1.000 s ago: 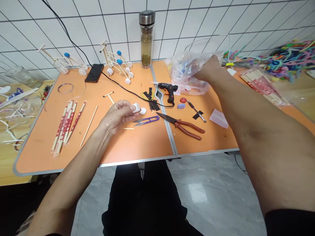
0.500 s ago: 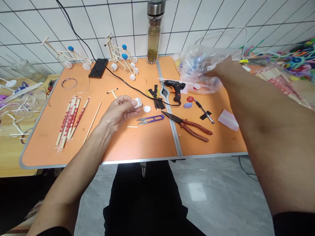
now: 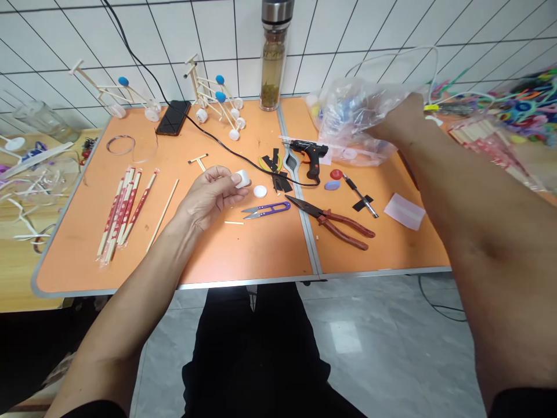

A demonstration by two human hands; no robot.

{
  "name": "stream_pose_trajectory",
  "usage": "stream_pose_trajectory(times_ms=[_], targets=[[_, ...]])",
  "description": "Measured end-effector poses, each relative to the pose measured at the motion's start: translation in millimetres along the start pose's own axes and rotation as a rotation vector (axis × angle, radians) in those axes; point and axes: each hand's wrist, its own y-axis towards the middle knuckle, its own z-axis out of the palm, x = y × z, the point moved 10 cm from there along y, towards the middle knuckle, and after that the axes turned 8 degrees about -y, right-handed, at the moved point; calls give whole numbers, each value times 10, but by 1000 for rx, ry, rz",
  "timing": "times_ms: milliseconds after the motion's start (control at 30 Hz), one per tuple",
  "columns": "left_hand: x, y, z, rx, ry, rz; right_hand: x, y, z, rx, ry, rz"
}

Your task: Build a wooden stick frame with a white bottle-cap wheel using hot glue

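Observation:
My left hand (image 3: 217, 191) is closed on a small white bottle cap (image 3: 242, 179), pinched between thumb and fingers above the orange table (image 3: 270, 255). Just right of it another white cap (image 3: 260, 191) lies flat. My right hand (image 3: 378, 128) reaches into a clear plastic bag (image 3: 343, 98) holding blue, yellow and other coloured pieces. Its fingers are hidden by the crumpled plastic. In front of the bag lie a red cap (image 3: 336, 175), a lilac cap (image 3: 332, 186) and a black glue gun (image 3: 310, 155).
Purple thread snips (image 3: 274, 209), long-nose pliers (image 3: 335, 220) and a pen (image 3: 361, 196) lie mid-table. Wrapped chopsticks (image 3: 124, 215) are at left. Small stick tricycles (image 3: 217, 101), a phone (image 3: 173, 118) and a tea bottle (image 3: 272, 69) stand behind. A black cord (image 3: 209, 136) crosses the table.
My right forearm has shifted a little to the right while its hand stays in the bag. A red cap inside the bag's front edge no longer shows. My left hand keeps its hold on the white cap.

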Motion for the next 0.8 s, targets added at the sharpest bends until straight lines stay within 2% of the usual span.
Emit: stream_pose_trajectory(times_ms=[67,133,233,367,467,533,600,700,800], targets=[[9,11,-7,-1,2,-6,55,-193,-104,-58,-32,-135],[13,13,3,6,-2,-1,-55,-400,-193,-137,-35,-130],[31,14,32,26,-6,-2,-204,-732,-258,-235,81,-157],[68,28,58,50,-15,-2,-314,-1241,-401,-392,454,-209],[107,31,105,89,-27,5,-164,-1600,-482,-371,733,-225],[122,23,159,124,-42,19,104,-1792,-478,-241,915,-215],[130,8,224,165,-44,26,571,-2002,-545,-118,1054,-330],[99,-3,245,169,-88,37,1273,-2298,-770,-124,1098,-547],[16,0,216,185,-134,67,1841,-2456,-851,-102,1096,-722]])
